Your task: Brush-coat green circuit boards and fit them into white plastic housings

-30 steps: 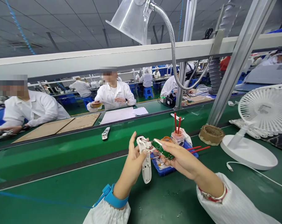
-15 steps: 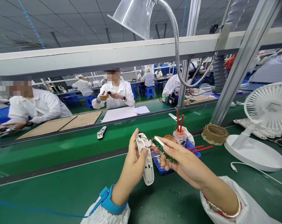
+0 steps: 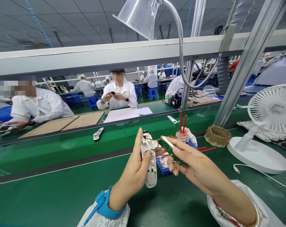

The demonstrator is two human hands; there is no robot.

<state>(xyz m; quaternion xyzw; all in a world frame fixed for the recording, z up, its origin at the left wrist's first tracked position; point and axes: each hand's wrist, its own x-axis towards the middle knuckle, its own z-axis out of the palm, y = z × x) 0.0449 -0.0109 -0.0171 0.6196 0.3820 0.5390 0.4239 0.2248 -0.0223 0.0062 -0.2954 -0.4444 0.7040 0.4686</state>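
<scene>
My left hand (image 3: 133, 167), with a blue strap at the wrist, grips an open white plastic shell (image 3: 151, 171), its hollow inside facing up and my thumb pressed on it. My right hand (image 3: 192, 160) holds a green circuit board (image 3: 170, 149) with a white part along its upper edge, tilted to the right of the shell. Thin red and dark wires (image 3: 154, 144) run between shell and board. Behind the board, partly hidden, is a blue tray (image 3: 163, 170) with small parts.
Red sticks stand in a small container (image 3: 182, 136). A brown round roll (image 3: 218, 136) and a white fan (image 3: 258, 156) with its cable are at right. Beyond, the green belt (image 3: 69, 143) carries a white handheld piece (image 3: 98, 134) and a flat white piece (image 3: 173, 119). Co-workers sit across.
The board and my right hand have shifted right, slightly away from the shell. The two white pieces on the belt have moved left.
</scene>
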